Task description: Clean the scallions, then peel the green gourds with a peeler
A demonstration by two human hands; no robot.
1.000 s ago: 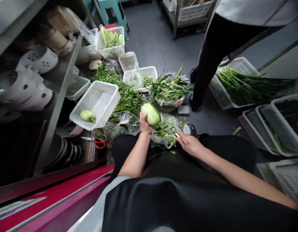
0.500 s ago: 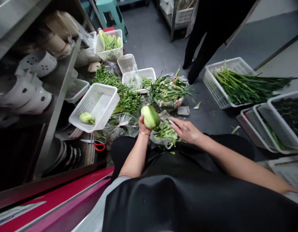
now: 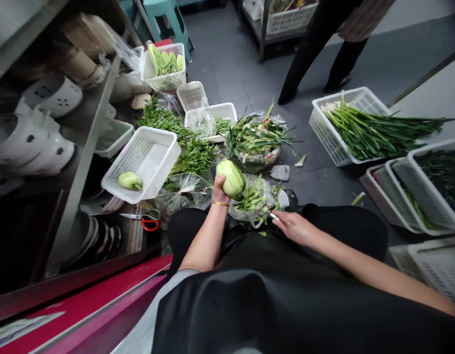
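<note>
My left hand [image 3: 222, 191] is wrapped round a pale green gourd-like vegetable [image 3: 232, 178] with lighter peeled stripes, holding it up in front of my knees. Lower and to the right, my right hand [image 3: 294, 226] closes on the handle of a peeler [image 3: 273, 216]; its head is hard to make out against the scraps. Below the vegetable a clear plastic bag holds green peelings [image 3: 254, 196]. On the left, a white basket [image 3: 159, 157] contains another peeled pale green vegetable [image 3: 129, 180].
Leafy greens [image 3: 194, 156] and a heap of trimmed stalks [image 3: 257, 137] lie ahead. Red-handled scissors [image 3: 150, 223] rest at the left shelf. At right stand a basket of long green stalks [image 3: 371, 123] and more white baskets [image 3: 397, 196]. A person's legs [image 3: 304, 54] are beyond.
My right hand has moved down and right with the peeler, away from the vegetable. The left hand still holds the vegetable, which is turned slightly. The other person's legs have stepped apart.
</note>
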